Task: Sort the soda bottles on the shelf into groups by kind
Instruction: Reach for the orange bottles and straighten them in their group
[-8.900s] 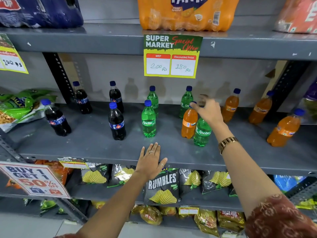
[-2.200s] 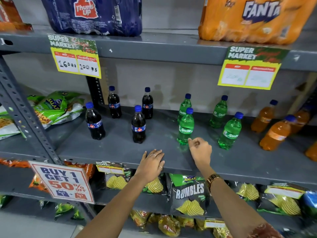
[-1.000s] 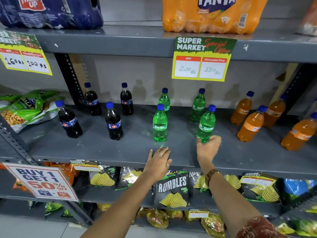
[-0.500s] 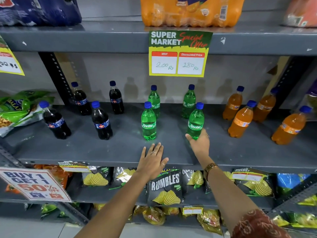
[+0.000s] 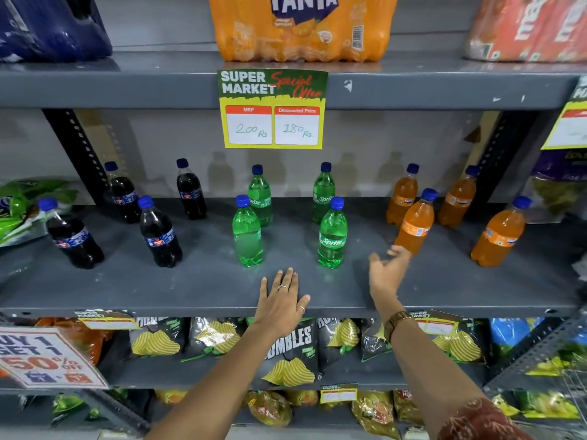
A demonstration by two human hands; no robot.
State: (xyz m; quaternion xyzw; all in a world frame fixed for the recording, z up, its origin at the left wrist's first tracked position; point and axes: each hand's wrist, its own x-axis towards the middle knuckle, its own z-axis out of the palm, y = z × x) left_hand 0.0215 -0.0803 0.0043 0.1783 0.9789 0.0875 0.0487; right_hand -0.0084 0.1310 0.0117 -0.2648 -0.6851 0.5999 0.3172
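Note:
On the grey middle shelf (image 5: pixel 197 281) stand three groups of small blue-capped bottles. Several dark cola bottles (image 5: pixel 160 233) are at the left, several green Sprite bottles (image 5: pixel 332 236) in the middle, several orange Fanta bottles (image 5: pixel 414 223) at the right. My left hand (image 5: pixel 281 300) lies flat on the shelf's front edge, fingers spread, holding nothing. My right hand (image 5: pixel 386 271) hovers open above the shelf, between the front right Sprite bottle and the nearest Fanta bottle, touching neither.
A yellow price tag (image 5: pixel 273 109) hangs from the upper shelf, which carries a Fanta multipack (image 5: pixel 301 27) and a dark blue pack (image 5: pixel 47 27). Green snack bags (image 5: pixel 19 208) lie at the left. Chip bags (image 5: pixel 289 347) fill the lower shelf.
My right hand has let go of the front right Sprite bottle and drifted right with its fingers opening. The bottle stands where it was set. My left hand has stayed put.

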